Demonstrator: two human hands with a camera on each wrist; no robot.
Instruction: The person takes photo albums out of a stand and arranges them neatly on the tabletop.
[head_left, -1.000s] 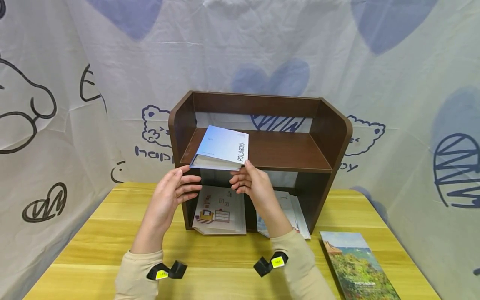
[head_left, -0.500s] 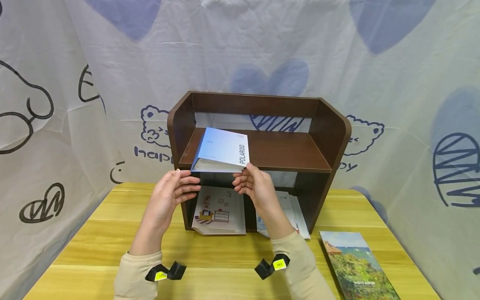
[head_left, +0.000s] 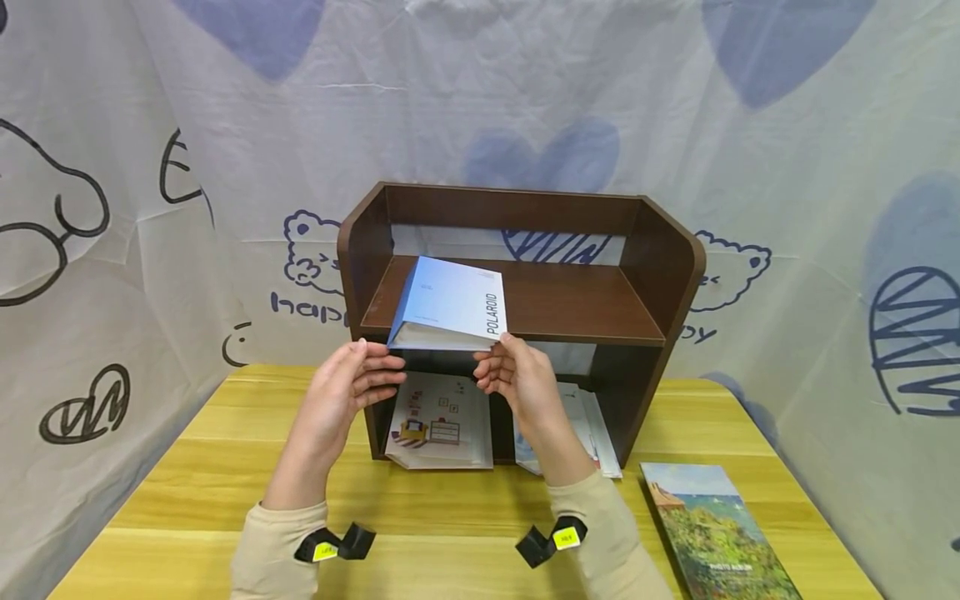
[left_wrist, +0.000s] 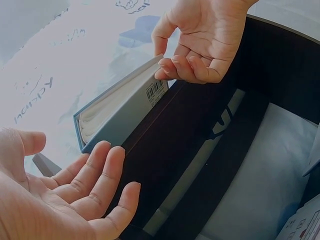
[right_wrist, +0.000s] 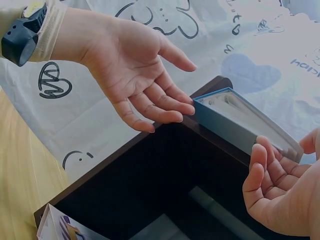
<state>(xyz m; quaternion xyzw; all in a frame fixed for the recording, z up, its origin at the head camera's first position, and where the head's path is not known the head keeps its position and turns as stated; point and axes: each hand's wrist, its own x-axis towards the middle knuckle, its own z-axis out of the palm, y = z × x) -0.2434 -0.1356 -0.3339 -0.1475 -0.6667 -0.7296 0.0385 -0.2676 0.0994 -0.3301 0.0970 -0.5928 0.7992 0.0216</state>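
Note:
A blue-and-white photo album (head_left: pixel 450 298) marked POLAROID lies at the left front of the upper shelf, its front edge overlapping the shelf edge in the head view. My right hand (head_left: pixel 527 385) pinches its near right corner, thumb on top and curled fingers below. At the near left corner is my left hand (head_left: pixel 337 396), palm turned inward, fingers mostly straight and fingertips right at the cover. Page edges and a barcode on the underside of the album (left_wrist: pixel 131 114) show in the left wrist view. The right wrist view shows the right hand's thumb (right_wrist: pixel 311 141) by the page edges.
The dark brown two-tier shelf (head_left: pixel 577 304) stands on the wooden table (head_left: pixel 420 525). Its lower level holds an album with a room drawing (head_left: pixel 442 425) and some pale albums (head_left: pixel 581 425). A landscape photo album (head_left: pixel 716 533) lies at the right. A patterned cloth (head_left: pixel 450 83) hangs behind.
The POLAROID album has moved slightly right and toward me. My right hand has shifted with it, a little right and down. The left hand stays close to the left corner.

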